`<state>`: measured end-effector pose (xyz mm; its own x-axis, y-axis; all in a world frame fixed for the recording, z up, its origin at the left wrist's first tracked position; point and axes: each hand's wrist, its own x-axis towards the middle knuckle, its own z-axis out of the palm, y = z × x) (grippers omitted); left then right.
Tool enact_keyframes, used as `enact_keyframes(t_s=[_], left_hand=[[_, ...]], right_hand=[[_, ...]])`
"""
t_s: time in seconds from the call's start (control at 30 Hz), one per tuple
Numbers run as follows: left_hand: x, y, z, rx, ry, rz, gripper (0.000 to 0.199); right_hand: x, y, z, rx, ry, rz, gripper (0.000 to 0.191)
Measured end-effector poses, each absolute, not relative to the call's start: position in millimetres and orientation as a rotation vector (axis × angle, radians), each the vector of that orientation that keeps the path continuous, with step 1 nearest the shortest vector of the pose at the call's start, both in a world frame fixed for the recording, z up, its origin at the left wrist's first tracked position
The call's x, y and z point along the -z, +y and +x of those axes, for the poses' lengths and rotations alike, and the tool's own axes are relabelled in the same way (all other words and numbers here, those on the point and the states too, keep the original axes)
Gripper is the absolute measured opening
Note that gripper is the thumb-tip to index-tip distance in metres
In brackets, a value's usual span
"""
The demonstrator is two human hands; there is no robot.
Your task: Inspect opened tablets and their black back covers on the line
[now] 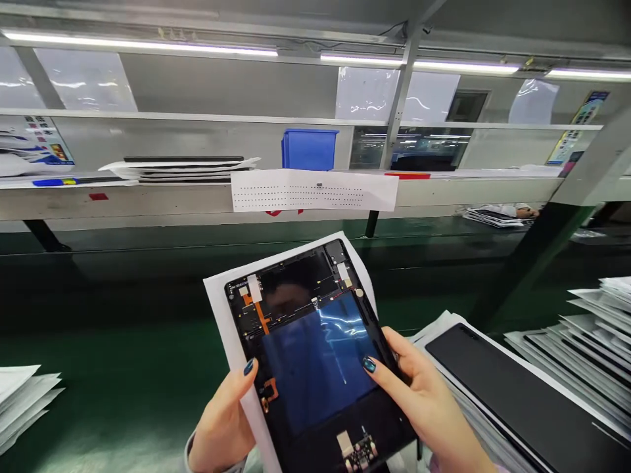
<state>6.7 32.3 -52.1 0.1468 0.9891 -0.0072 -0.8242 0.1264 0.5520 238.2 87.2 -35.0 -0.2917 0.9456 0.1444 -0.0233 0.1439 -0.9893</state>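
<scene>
Between my two hands is an opened tablet [315,368], its inside facing up, with a dark blue battery film, orange flex cables and small circuit boards showing. A white foam sheet [221,309] lies behind it and sticks out past its top and left edges. My left hand [227,410] grips the lower left edge, thumb on the sheet and the tablet's rim. On the right side, my right hand [419,397] holds the edge with its thumb over the blue area. The fingers beneath are hidden.
At right, a black panel [532,401] lies on stacked white sheets, beside a tall stack of sheet-wrapped panels [586,355]. More white sheets [24,401] sit at left on the green bench [118,368]. A shelf behind carries a blue bin [309,150] and papers [182,171].
</scene>
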Motion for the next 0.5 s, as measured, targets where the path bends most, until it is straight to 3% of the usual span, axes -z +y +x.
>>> enact_keyframes(t_s=[0.2,0.27,0.37,0.43,0.5], left_hand=[[33,39,7,-1.188,0.400,0.429,0.025],[33,43,5,-1.156,0.410,0.443,0.032],[33,48,3,-1.093,0.415,0.412,0.043],[31,51,4,-1.069,0.419,0.370,0.049],[30,53,5,-1.052,0.418,0.356,0.052]], right_hand=[[28,79,238,-1.299,-1.431,-1.110,0.041],[31,84,242,-1.135,-1.520,-1.233,0.038],[40,106,249,-0.805,-1.621,-1.287,0.054],[45,123,252,-0.917,-1.538,-1.211,0.073],[45,133,252,-1.280,-1.411,-1.074,0.076]])
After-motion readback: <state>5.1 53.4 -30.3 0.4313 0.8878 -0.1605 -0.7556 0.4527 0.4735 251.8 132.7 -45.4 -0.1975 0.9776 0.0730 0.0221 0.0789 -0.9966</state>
